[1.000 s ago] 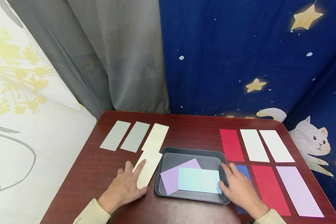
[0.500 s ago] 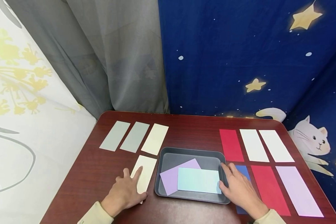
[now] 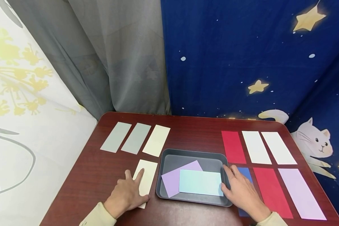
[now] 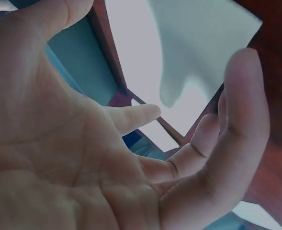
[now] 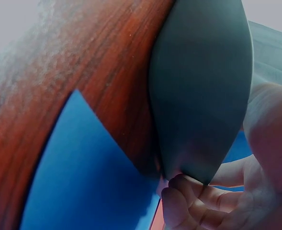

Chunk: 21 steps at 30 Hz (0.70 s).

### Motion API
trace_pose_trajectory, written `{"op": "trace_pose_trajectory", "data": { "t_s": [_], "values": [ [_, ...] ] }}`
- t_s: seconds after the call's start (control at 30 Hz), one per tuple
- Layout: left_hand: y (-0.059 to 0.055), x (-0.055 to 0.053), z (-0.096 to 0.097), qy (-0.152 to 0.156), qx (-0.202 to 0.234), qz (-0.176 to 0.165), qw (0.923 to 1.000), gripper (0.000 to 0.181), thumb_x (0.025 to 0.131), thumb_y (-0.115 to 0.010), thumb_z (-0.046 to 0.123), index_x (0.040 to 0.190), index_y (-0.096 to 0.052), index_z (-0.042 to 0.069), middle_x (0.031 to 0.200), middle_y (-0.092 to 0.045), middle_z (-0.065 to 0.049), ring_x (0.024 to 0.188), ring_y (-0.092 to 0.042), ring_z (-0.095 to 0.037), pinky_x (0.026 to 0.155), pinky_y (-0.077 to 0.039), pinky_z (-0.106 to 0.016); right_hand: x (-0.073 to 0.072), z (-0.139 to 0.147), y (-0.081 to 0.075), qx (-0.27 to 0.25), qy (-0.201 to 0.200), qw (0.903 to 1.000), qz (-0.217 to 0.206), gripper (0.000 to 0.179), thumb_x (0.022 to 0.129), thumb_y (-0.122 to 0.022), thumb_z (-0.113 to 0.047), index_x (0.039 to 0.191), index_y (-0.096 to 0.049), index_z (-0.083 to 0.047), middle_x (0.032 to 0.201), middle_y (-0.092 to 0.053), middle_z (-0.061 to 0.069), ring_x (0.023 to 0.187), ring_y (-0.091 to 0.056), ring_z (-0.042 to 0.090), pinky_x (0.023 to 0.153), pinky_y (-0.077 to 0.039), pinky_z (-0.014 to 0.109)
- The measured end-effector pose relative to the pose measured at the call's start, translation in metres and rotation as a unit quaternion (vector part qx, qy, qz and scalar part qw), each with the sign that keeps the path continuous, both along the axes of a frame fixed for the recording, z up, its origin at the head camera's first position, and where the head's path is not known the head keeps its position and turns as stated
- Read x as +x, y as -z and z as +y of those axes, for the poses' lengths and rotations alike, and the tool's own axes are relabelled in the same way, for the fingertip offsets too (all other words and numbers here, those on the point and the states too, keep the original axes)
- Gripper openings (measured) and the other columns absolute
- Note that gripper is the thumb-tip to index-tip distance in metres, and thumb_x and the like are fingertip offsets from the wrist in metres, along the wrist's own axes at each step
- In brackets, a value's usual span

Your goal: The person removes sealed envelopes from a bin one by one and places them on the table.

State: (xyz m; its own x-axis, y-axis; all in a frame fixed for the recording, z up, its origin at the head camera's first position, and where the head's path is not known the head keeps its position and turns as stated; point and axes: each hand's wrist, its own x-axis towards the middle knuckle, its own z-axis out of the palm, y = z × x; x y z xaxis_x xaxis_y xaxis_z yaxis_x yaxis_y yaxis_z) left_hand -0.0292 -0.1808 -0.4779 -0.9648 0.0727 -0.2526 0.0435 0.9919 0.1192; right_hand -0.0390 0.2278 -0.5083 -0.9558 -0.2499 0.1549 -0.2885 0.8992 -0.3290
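My left hand rests on a cream paper card left of the tray, index finger and thumb touching it. In the left wrist view, the palm and spread fingers stand before the pale card. A dark grey tray lies at the table's middle. My right hand grips its right edge, thumb over the rim. From the right wrist, curled fingers show at the tray's outer wall. Inside the tray, a light blue card partly covers a purple card.
Two grey-green cards and another cream card form a row at the back left. On the right lie red cards, white cards, a pale lilac card and a blue card, partly under my right hand.
My left hand has slid the cream card toward me, so it no longer overlaps the cream card behind it. The right hand and tray stay in place.
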Motion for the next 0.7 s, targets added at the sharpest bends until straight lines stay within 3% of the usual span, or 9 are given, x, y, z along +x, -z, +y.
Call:
{"op": "trace_pose_trajectory", "data": {
  "t_s": [0.17, 0.4, 0.7],
  "values": [
    [-0.011, -0.011, 0.002, 0.007, 0.035, 0.031, 0.9989, 0.088, 0.089, -0.085, 0.046, 0.162, -0.052, 0.011, 0.129, -0.045, -0.031, 0.079, -0.064, -0.044, 0.058, -0.058, -0.055, 0.000, 0.000, 0.000, -0.001, 0.001, 1.0000, -0.001, 0.063, 0.088, -0.084, -0.017, 0.142, -0.065, 0.011, 0.110, -0.059, 0.009, 0.068, -0.042, 0.010, 0.051, -0.037, 0.028],
    [-0.027, -0.025, 0.018, 0.049, 0.056, 0.094, 0.9928, 0.067, 0.094, -0.079, 0.027, 0.152, -0.059, 0.000, 0.136, -0.051, -0.034, 0.092, -0.066, -0.046, 0.066, -0.060, -0.056, 0.000, -0.001, 0.000, -0.001, 0.004, 1.0000, -0.008, 0.064, 0.088, -0.084, -0.017, 0.142, -0.065, 0.011, 0.110, -0.059, 0.010, 0.067, -0.042, 0.011, 0.050, -0.038, 0.028],
    [-0.033, -0.036, 0.051, 0.120, 0.052, 0.178, 0.9753, 0.055, 0.092, -0.079, 0.029, 0.138, -0.067, 0.000, 0.118, -0.058, -0.021, 0.094, -0.066, -0.039, 0.058, -0.060, -0.050, -0.001, -0.001, 0.000, 0.001, 0.006, 0.9999, -0.009, 0.064, 0.088, -0.084, -0.017, 0.142, -0.065, 0.011, 0.111, -0.060, 0.011, 0.067, -0.043, 0.011, 0.050, -0.038, 0.028]
  ]
}}
